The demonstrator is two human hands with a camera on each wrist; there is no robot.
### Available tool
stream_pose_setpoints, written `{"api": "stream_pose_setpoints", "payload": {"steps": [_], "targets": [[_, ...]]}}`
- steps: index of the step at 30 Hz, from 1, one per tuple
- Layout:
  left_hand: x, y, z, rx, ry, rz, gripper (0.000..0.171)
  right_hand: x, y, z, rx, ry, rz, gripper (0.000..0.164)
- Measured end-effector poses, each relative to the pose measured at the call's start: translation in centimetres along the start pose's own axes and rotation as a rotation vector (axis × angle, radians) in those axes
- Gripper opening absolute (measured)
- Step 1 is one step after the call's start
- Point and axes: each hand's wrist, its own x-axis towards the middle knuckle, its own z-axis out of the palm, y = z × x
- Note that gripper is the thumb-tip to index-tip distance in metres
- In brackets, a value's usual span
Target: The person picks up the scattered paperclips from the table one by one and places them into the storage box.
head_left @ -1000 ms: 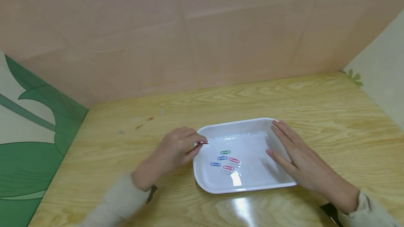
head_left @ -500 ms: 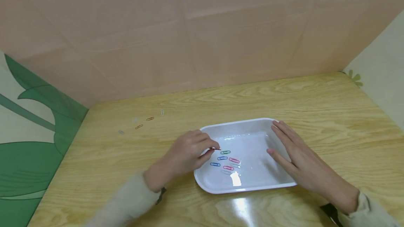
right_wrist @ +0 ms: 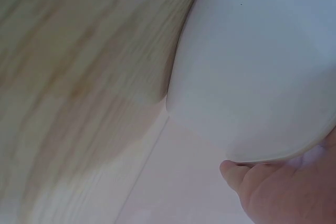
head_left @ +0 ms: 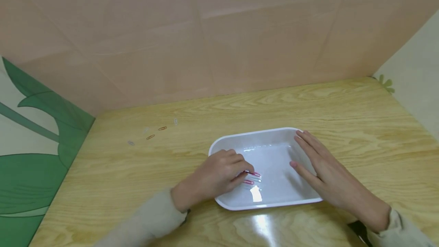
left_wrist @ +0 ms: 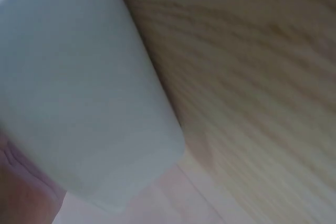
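Observation:
My left hand [head_left: 219,174] is over the left half of a white tray [head_left: 279,167]. Between its thumb and forefinger it pinches a thin dark red paper clip [head_left: 249,172], seen edge-on. Pink paper clips [head_left: 248,182] lie on the tray floor just by the fingertips, and the hand hides other clips there. My right hand [head_left: 326,172] rests on the tray's right rim with its fingers straight, the thumb over the inside. In the right wrist view, fingertips [right_wrist: 231,171] show at the rim. The left wrist view has mostly the tray's outer wall [left_wrist: 89,87].
Several loose paper clips lie on the wooden table [head_left: 113,186] at the back left, among them orange ones [head_left: 162,128] and pale ones [head_left: 176,122]. A pinkish covering [head_left: 205,41] stands behind the table, with a green leaf-patterned panel [head_left: 31,182] at the left.
My left hand has moved right and toward me, from the tray's left rim to over the clips inside, still pinching the dark red clip. My right hand has stayed put.

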Motion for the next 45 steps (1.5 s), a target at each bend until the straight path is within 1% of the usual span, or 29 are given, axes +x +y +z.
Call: {"api": "stream_pose_setpoints", "payload": {"steps": [5, 12, 16, 19, 23, 29, 34, 36, 38, 40, 42, 45], "targets": [[0.4, 0.6, 0.6, -0.016, -0.028, 0.006, 0.013, 0.0, 0.0, 0.0, 0.000, -0.004, 0.007, 0.069], [0.8, 1.2, 1.0, 0.003, -0.066, 0.018, 0.013, -0.1, 0.1, 0.0, 0.006, -0.001, 0.004, 0.069], [0.8, 1.2, 1.1, -0.016, -0.086, 0.007, 0.014, -0.1, 0.2, 0.1, 0.002, 0.002, 0.001, 0.069], [0.8, 1.3, 1.1, -0.007, -0.115, -0.003, 0.014, -0.1, 0.2, 0.1, 0.003, 0.003, 0.003, 0.070], [0.9, 1.3, 1.1, 0.002, -0.175, -0.024, 0.013, -0.1, 0.2, 0.1, 0.006, 0.003, 0.005, 0.069], [1.0, 1.4, 0.9, -0.014, -0.272, -0.064, 0.014, -0.1, 0.2, 0.1, 0.003, 0.001, 0.009, 0.070], [1.2, 1.4, 0.9, -0.004, -0.360, -0.073, 0.014, 0.0, 0.3, 0.0, -0.004, 0.005, 0.006, 0.069], [1.3, 1.3, 0.9, 0.001, -0.384, -0.078, 0.013, 0.0, 0.4, 0.1, -0.005, 0.005, 0.006, 0.069], [1.3, 1.3, 0.9, 0.006, -0.387, -0.084, 0.013, -0.1, 0.4, 0.1, -0.003, 0.005, 0.006, 0.068], [1.2, 1.3, 0.9, 0.015, -0.368, -0.083, 0.013, -0.1, 0.4, 0.1, 0.000, 0.007, 0.006, 0.067], [1.1, 1.3, 0.9, 0.018, -0.332, -0.077, 0.014, -0.1, 0.4, 0.1, 0.001, 0.012, 0.003, 0.067], [1.0, 1.2, 0.9, 0.018, -0.258, -0.059, 0.013, -0.1, 0.4, 0.2, 0.002, 0.013, 0.003, 0.066]]}}
